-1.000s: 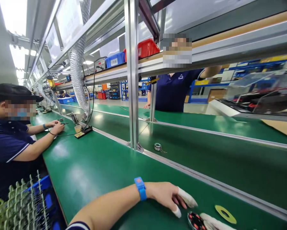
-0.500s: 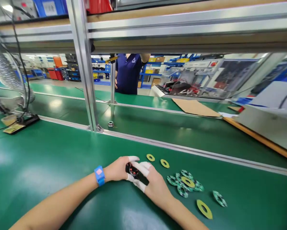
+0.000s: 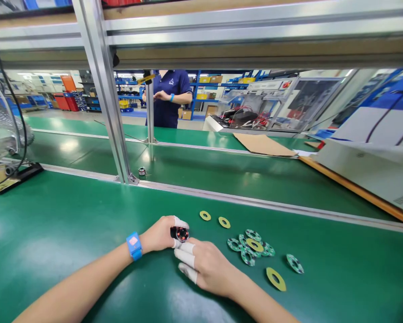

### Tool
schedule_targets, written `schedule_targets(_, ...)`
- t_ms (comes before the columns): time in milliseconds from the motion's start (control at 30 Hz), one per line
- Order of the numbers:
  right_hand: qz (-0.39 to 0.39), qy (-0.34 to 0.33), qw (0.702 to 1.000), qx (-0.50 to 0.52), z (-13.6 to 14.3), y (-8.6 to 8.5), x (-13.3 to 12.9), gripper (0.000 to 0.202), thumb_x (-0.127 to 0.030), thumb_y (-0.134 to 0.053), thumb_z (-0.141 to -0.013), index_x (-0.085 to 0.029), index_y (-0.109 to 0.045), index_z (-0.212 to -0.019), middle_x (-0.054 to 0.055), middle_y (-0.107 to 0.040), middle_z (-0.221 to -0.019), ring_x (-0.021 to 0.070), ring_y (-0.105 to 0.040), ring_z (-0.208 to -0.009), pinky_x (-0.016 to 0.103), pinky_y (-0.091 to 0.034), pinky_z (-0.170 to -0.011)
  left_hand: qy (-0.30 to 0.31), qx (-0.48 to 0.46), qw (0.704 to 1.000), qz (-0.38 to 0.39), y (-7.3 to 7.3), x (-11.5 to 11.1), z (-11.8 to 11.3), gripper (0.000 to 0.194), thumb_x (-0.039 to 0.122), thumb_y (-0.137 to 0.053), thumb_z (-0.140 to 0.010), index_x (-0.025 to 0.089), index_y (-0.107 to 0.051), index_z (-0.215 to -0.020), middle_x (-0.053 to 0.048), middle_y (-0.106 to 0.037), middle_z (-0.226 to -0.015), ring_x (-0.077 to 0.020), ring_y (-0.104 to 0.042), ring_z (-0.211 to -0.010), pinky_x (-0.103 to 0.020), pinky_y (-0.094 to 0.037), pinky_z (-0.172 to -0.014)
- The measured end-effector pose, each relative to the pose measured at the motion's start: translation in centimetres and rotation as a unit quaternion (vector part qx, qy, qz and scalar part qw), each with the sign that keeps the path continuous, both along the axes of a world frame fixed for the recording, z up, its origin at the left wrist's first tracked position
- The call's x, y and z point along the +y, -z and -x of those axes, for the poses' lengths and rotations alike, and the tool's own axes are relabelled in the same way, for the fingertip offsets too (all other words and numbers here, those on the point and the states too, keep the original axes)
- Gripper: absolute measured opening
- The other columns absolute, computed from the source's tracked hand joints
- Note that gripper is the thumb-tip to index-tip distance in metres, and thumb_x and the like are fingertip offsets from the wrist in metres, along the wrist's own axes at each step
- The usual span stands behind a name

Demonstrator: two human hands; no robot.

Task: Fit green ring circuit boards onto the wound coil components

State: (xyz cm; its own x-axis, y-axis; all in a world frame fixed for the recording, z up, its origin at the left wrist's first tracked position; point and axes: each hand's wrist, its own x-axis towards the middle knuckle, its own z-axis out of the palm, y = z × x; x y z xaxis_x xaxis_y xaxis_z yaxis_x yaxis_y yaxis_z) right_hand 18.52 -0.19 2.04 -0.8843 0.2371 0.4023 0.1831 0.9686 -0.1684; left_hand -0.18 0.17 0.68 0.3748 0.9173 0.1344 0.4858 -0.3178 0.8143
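Note:
My left hand point(image 3: 164, 235), with white finger cots, is closed on a small round motor part point(image 3: 182, 234). The part has a black body, and its face of dark and copper-red windings is turned toward me. Just below and right of it is my right hand point(image 3: 210, 267), its cotted fingers stretched out and slightly apart. Their tips lie by the left thumb at the part's lower edge; whether they touch the part I cannot tell. To the right, several green ring-shaped circuit boards point(image 3: 247, 258) lie in a loose pile with a yellow ring point(image 3: 255, 245) on top.
Loose yellow rings point(image 3: 224, 222) and a single green ring board point(image 3: 295, 264) lie around the pile. Behind an aluminium rail point(image 3: 221, 196) sits a small wound coil point(image 3: 142, 171). An aluminium post point(image 3: 103, 89) rises ahead. A person point(image 3: 171, 96) stands across the bench.
The motor part's windings now face me more, and its long black side shows less. My right hand has shifted lower, its fingers off the black body. The person's hands have come down together.

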Motion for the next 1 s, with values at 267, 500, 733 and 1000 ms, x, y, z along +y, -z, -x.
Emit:
schedule_targets(267,0.323,0.251,0.896,0.172,-0.3,-0.4,4.3,0.021,-0.029,-0.049,-0.082,-0.017,-0.066,-0.078,0.004,-0.063,-0.069,0.0183,-0.057,-0.063,0.028,-0.046,-0.06,-0.066,-0.046,0.99,0.114,-1.2,0.9,1.3,0.049,0.004,-0.06,-0.056,0.015,-0.063,-0.104,-0.003,-0.064,-0.091,-0.0146,-0.058,-0.079,-0.025,-0.046,-0.072)
schedule_targets(500,0.288,0.197,0.933,0.087,0.4,0.5,4.0,0.024,-0.02,-0.05,-0.08,-0.018,-0.069,-0.094,0.004,-0.062,-0.075,0.0173,-0.054,-0.066,0.029,-0.044,-0.064,-0.115,-0.068,0.976,0.17,-0.7,-0.1,-0.6,0.018,0.031,-0.057,-0.07,0.015,-0.054,-0.077,0.003,-0.055,-0.057,-0.0106,-0.052,-0.047,-0.021,-0.04,-0.045)
schedule_targets(733,0.367,0.204,0.904,0.08,0.3,0.3,4.2,0.02,-0.022,-0.05,-0.079,-0.015,-0.066,-0.07,0.0,-0.057,-0.06,0.0136,-0.048,-0.055,0.023,-0.035,-0.053,-0.094,-0.095,0.982,0.131,0.4,-0.5,-1.5,0.017,0.028,-0.058,-0.07,0.014,-0.06,-0.08,-0.001,-0.062,-0.066,-0.0124,-0.056,-0.058,-0.023,-0.044,-0.054)
schedule_targets(1000,0.48,0.167,0.858,0.076,-0.1,1.0,5.3,0.014,-0.025,-0.06,-0.07,-0.014,-0.061,-0.063,-0.002,-0.05,-0.051,0.01,-0.041,-0.044,0.02,-0.03,-0.042,-0.086,-0.131,0.967,0.199,-0.1,-0.7,-1.9,0.023,0.03,-0.062,-0.066,0.012,-0.063,-0.08,0.0,-0.061,-0.059,-0.0085,-0.05,-0.046,-0.02,-0.039,-0.045)
